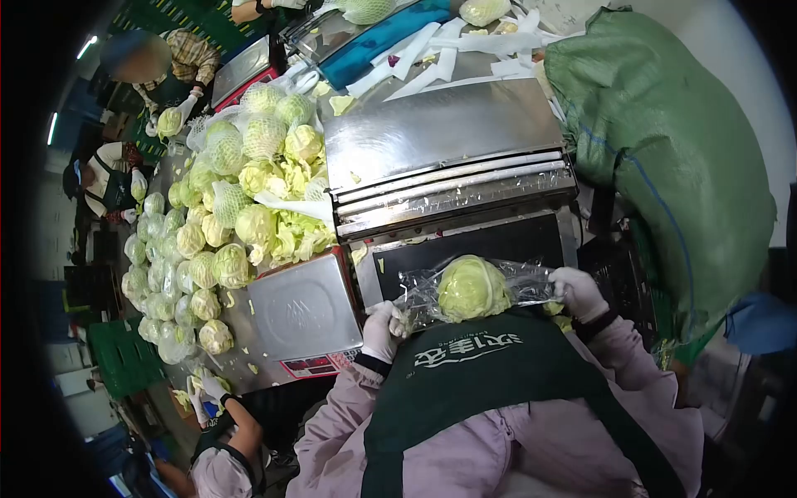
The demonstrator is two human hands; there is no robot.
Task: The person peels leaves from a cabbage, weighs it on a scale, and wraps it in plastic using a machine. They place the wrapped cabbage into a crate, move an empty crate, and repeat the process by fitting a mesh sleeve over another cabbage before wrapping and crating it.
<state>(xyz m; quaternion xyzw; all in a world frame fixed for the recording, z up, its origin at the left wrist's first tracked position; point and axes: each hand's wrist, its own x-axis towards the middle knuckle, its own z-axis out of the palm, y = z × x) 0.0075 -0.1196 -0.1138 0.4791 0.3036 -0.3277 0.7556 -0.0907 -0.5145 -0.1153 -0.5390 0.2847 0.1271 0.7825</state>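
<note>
A pale green cabbage sits right in front of my apron, with clear plastic film stretched out on both sides of it. My left hand, in a white glove, is closed on the film's left end. On the other side my right hand, gloved too, grips the right end. Just beyond the cabbage lies the black plate of a steel wrapping machine. Film rollers run across the machine's near edge.
Left of me is a scale with a steel pan. Behind it many cabbages, some netted or film-wrapped, cover the table. A large green sack bulges at the right. Co-workers stand along the table's left side, one close by at lower left.
</note>
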